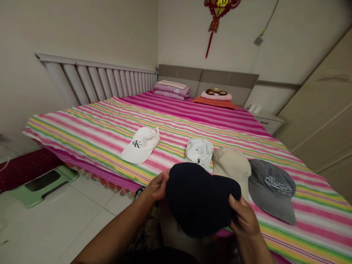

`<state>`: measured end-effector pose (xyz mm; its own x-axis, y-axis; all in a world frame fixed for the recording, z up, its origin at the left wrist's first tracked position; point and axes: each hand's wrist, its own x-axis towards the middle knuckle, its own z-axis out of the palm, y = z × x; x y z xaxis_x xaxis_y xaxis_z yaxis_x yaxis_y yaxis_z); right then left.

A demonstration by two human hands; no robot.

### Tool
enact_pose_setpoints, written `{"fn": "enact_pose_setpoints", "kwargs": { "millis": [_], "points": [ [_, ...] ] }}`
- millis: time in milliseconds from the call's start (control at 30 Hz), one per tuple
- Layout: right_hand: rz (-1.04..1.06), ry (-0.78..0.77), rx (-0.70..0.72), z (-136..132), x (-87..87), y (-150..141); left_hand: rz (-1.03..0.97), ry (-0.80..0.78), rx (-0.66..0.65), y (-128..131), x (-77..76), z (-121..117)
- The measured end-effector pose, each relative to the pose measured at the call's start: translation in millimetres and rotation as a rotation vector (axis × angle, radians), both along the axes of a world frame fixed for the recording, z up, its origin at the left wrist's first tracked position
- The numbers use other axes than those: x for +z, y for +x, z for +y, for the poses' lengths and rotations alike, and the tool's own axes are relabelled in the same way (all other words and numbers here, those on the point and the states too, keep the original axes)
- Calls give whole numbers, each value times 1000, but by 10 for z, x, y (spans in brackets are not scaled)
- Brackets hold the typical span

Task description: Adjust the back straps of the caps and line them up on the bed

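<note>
A dark navy cap (199, 198) is held up in front of me over the near edge of the bed. My left hand (157, 187) grips its left side with fingers curled around the rim. My right hand (243, 216) pinches its right side, thumb on top. Behind it on the striped bedspread (110, 124) lie a white cap with a black logo (141, 145), a small white cap (198, 151), a beige cap (232, 165) and a grey cap with white script (272, 189).
Folded purple bedding (172, 89) and a pink pillow on an orange one (216, 97) lie at the headboard. A green stool (41, 183) stands on the white tile floor at left. A nightstand (268, 121) and wardrobe (324, 110) are at right.
</note>
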<state>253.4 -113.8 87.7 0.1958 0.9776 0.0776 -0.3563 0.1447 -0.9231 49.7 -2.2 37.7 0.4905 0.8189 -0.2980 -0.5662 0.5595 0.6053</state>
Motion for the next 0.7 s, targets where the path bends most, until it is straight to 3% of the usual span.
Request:
{"fn": "enact_pose_setpoints", "kwargs": {
  "millis": [167,267,433,533,700],
  "points": [
    [12,109,-103,-119,-61,151,-10,-94,142,24,185,-24],
    [25,169,-106,-154,-96,199,-5,-54,158,16,225,-47],
    [-34,-16,106,-247,-153,216,-154,198,-80,8,287,-38],
    [75,-126,229,-313,-202,264,-186,287,-215,11,346,-55],
    [240,-133,422,-348,-174,280,-101,338,-376,20,448,-134]
  ]
}}
